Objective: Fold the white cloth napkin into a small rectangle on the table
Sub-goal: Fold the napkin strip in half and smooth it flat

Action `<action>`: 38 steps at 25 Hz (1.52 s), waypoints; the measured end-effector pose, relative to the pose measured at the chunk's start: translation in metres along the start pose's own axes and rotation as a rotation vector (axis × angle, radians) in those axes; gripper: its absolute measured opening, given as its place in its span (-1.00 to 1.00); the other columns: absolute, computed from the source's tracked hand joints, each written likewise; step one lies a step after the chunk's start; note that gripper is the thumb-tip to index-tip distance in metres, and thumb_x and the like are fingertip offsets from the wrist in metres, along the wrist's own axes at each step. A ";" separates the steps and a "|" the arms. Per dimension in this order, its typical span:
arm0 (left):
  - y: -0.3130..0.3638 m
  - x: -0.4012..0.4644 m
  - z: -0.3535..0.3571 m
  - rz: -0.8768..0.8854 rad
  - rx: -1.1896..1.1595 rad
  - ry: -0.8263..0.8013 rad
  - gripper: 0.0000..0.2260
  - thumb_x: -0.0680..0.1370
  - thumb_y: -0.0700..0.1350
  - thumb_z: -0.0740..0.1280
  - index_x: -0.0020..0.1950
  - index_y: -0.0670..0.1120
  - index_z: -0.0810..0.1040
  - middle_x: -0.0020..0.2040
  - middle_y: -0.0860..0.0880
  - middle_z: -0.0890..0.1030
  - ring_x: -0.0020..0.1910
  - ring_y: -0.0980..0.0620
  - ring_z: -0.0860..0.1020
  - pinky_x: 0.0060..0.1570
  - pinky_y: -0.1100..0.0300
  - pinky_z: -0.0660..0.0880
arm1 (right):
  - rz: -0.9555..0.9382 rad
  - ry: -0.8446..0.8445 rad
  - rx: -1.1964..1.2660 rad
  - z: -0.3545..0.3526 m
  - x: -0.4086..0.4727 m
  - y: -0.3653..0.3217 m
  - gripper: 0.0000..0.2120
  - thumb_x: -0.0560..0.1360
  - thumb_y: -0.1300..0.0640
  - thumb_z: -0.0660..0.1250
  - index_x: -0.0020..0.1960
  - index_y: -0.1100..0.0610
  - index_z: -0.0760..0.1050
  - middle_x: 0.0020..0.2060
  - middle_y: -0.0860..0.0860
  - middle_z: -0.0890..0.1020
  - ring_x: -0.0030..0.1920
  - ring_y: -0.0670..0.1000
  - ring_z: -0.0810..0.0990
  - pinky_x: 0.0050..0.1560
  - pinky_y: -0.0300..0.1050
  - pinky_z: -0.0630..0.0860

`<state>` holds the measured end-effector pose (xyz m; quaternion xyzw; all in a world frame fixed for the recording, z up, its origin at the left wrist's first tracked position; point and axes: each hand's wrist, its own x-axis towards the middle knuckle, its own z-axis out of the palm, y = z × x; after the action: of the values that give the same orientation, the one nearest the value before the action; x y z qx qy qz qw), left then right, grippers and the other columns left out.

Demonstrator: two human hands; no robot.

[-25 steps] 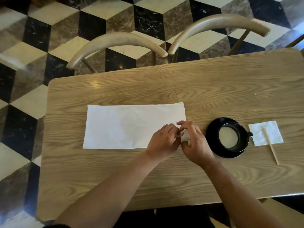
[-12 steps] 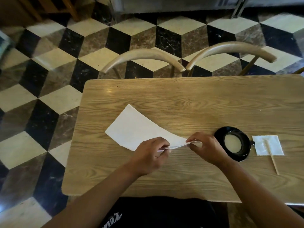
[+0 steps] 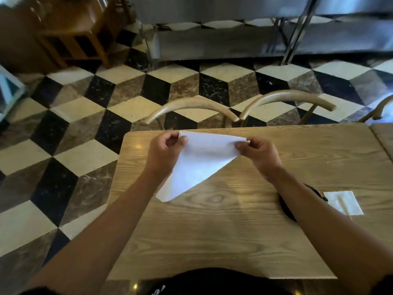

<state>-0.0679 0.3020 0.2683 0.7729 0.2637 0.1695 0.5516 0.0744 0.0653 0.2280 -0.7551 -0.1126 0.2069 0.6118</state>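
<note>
The white cloth napkin (image 3: 197, 162) is lifted off the wooden table (image 3: 223, 231) and hangs from its top edge, tapering down to a rounded lower corner at the left. My left hand (image 3: 164, 152) pinches the top left corner. My right hand (image 3: 258, 154) pinches the top right corner. Both hands are raised over the far half of the table, and the napkin's lower tip hangs just above or on the tabletop; I cannot tell which.
A black saucer (image 3: 286, 207) lies at the right, mostly hidden under my right forearm. Beside it a small white paper napkin (image 3: 344, 202) carries a wooden stick. Two curved wooden chair backs (image 3: 191, 107) stand behind the table's far edge.
Both hands have lifted the napkin off the table and moved it away from me, spreading apart along its top edge. The camera has tilted up.
</note>
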 end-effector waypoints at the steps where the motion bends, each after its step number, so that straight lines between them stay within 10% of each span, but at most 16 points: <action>1: 0.012 0.015 -0.006 0.018 -0.021 0.030 -0.94 0.58 -0.08 0.44 -0.03 -0.05 0.68 -0.21 0.06 0.68 -0.23 0.17 0.59 -0.11 0.15 0.54 | -0.019 -0.001 0.071 0.004 0.012 -0.018 -0.85 0.52 0.16 0.48 -0.07 0.27 0.66 -0.22 0.10 0.66 -0.20 -0.03 0.60 -0.08 -0.16 0.65; 9: 0.098 0.117 -0.044 0.064 -0.066 0.137 -0.79 0.61 0.00 0.40 0.15 -0.09 0.66 0.05 -0.03 0.69 0.08 -0.06 0.65 0.19 -0.11 0.63 | -0.189 0.067 0.075 0.021 0.095 -0.143 -0.83 0.53 0.13 0.48 -0.11 0.25 0.64 -0.26 0.08 0.65 -0.25 0.01 0.66 -0.12 0.02 0.70; 17: 0.135 0.117 -0.068 0.255 -0.042 0.097 -0.92 0.62 -0.07 0.39 -0.02 0.00 0.68 -0.05 -0.03 0.70 -0.02 -0.02 0.67 0.10 0.05 0.68 | -0.353 0.092 0.078 0.004 0.096 -0.202 -0.97 0.50 0.11 0.51 -0.12 0.02 0.69 -0.18 -0.06 0.76 -0.09 0.00 0.73 0.10 -0.06 0.66; 22: 0.070 0.061 -0.071 0.260 0.163 -0.069 -0.89 0.60 -0.08 0.41 0.08 -0.04 0.70 -0.08 0.07 0.71 -0.10 0.22 0.65 -0.05 0.30 0.57 | -0.313 0.045 -0.040 -0.003 0.037 -0.133 -0.96 0.48 0.19 0.52 -0.09 0.07 0.72 -0.24 0.17 0.72 -0.25 0.04 0.60 -0.17 -0.13 0.54; 27: -0.032 -0.037 -0.060 0.266 0.367 -0.375 -0.79 0.58 -0.12 0.46 0.20 -0.04 0.70 0.22 0.08 0.69 0.26 0.25 0.60 0.31 0.29 0.48 | -0.080 -0.017 -0.086 0.005 -0.050 -0.009 -0.93 0.45 0.27 0.53 -0.13 0.12 0.72 -0.33 -0.10 0.70 -0.31 -0.19 0.58 -0.25 -0.33 0.49; 38: -0.134 -0.166 -0.052 -0.124 0.225 -0.570 -0.89 0.58 -0.10 0.43 -0.13 0.07 0.67 -0.23 0.25 0.67 -0.20 0.27 0.61 -0.10 0.34 0.46 | 0.286 -0.022 -0.179 0.021 -0.194 0.132 -0.91 0.46 0.21 0.55 -0.20 0.05 0.70 -0.39 -0.05 0.57 -0.32 -0.13 0.47 -0.24 -0.18 0.38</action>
<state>-0.2599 0.2769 0.1640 0.8281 0.1622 -0.1181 0.5234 -0.1182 -0.0279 0.1299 -0.8126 -0.0288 0.2892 0.5051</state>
